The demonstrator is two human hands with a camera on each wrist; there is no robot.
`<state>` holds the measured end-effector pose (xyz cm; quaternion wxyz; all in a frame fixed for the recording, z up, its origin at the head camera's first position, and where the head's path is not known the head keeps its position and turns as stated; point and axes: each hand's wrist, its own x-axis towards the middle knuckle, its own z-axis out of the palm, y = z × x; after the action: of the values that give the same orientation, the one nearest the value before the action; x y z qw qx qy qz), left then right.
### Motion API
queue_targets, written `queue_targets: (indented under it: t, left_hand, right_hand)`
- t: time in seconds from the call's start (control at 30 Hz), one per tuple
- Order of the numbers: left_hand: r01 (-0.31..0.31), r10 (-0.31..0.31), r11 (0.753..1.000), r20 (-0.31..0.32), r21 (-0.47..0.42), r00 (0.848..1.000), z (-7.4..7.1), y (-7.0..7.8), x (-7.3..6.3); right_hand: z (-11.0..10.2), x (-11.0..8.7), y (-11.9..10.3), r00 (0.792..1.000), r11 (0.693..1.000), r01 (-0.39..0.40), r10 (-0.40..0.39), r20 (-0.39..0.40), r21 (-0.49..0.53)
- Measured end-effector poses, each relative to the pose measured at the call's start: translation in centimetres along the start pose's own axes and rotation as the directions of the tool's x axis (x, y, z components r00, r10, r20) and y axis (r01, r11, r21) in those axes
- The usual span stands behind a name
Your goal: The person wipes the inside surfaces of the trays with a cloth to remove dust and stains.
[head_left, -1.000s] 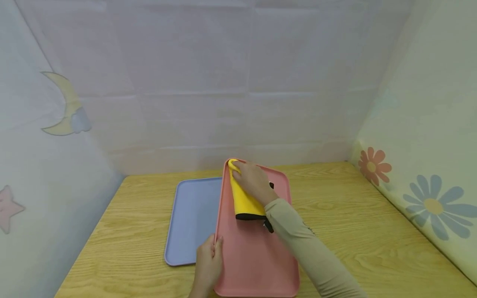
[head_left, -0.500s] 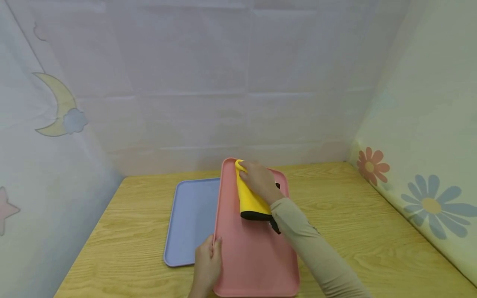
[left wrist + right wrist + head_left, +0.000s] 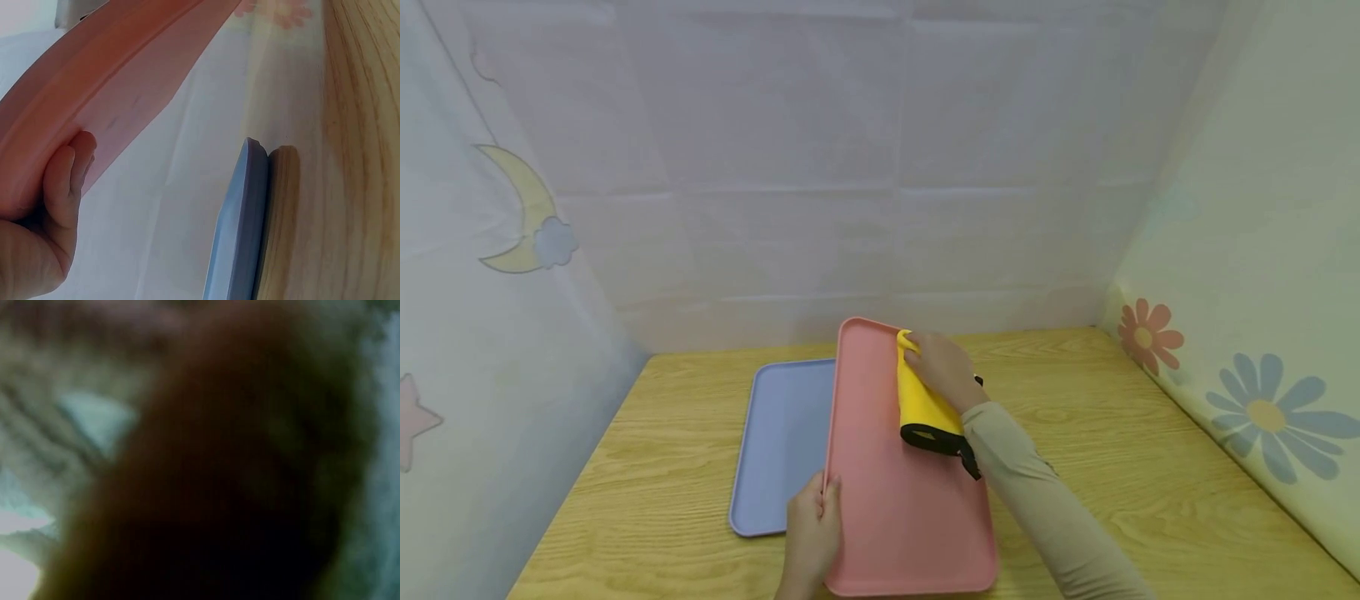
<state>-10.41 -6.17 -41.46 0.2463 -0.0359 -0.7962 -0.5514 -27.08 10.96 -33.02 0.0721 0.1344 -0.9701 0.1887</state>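
My left hand [image 3: 812, 533] grips the left rim of a pink rectangular tray [image 3: 902, 525], thumb over the inner side. The left wrist view has the tray raised and slanted, fingers [image 3: 60, 181] curled at its underside. Near the tray's far edge, my right hand [image 3: 942, 367] holds a folded yellow cloth [image 3: 921, 406] with black trim against the tray's face. A dark strip of the cloth hangs below the wrist. Too dark and blurred to show anything distinct is the right wrist view.
A blue tray [image 3: 782, 450] lies on the wooden table [image 3: 647, 483], left of the pink one and partly covered by it. A pale sheet [image 3: 790, 250] closes off the back, with printed sheets at both sides.
My right hand has slid the yellow cloth rightward along the far edge of the pink tray. The tray has shifted slightly left, with my left hand still gripping it.
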Motion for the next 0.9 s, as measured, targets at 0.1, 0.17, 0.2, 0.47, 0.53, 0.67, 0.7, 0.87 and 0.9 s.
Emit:
queue_targets:
  t: [0.1, 0.17, 0.2, 0.47, 0.53, 0.67, 0.7, 0.87, 0.9]
  left_hand:
    - [0.008, -0.008, 1.000, -0.003, 0.007, 1.000, -0.1, 0.0, 0.0]
    - [0.014, -0.014, 1.000, -0.003, 0.008, 1.000, -0.2, 0.1, 0.0]
    - [0.018, -0.018, 1.000, -0.005, 0.010, 1.000, -0.2, 0.1, 0.0]
    - [0.037, -0.037, 0.999, -0.006, 0.019, 0.999, -0.4, 0.4, 0.0]
    - [0.039, -0.038, 0.999, -0.008, 0.023, 0.999, -0.4, 0.4, 0.0]
    - [0.027, -0.027, 0.999, -0.013, 0.029, 1.000, -0.5, 0.5, 0.0]
    - [0.020, -0.020, 0.999, -0.015, 0.032, 1.000, -0.5, 0.5, 0.0]
    - [-0.011, 0.012, 0.999, -0.029, 0.046, 0.999, -0.6, 0.5, -0.1]
    - [-0.011, 0.012, 0.999, -0.031, 0.048, 0.999, -0.6, 0.4, -0.1]
  right_hand:
    - [0.0, 0.0, 0.6, 1.000, 1.000, -0.013, 0.012, 0.017, 0.015]
    - [0.0, 0.0, 1.1, 0.999, 1.000, -0.029, 0.029, 0.027, 0.010]
    - [0.0, 0.0, 1.3, 0.999, 0.999, -0.038, 0.038, 0.032, 0.005]
    - [0.1, 0.0, 2.9, 0.996, 0.997, -0.075, 0.075, 0.052, 0.009]
    - [0.1, -0.1, 3.3, 0.995, 0.996, -0.086, 0.085, 0.054, 0.015]
    - [0.2, -0.2, 4.1, 0.991, 0.993, -0.117, 0.115, 0.066, 0.026]
    - [0.2, -0.2, 4.3, 0.990, 0.992, -0.126, 0.124, 0.071, 0.030]
    - [0.4, -0.3, 5.1, 0.984, 0.987, -0.157, 0.154, 0.088, 0.026]
    - [0.4, -0.3, 5.2, 0.983, 0.987, -0.161, 0.158, 0.089, 0.025]
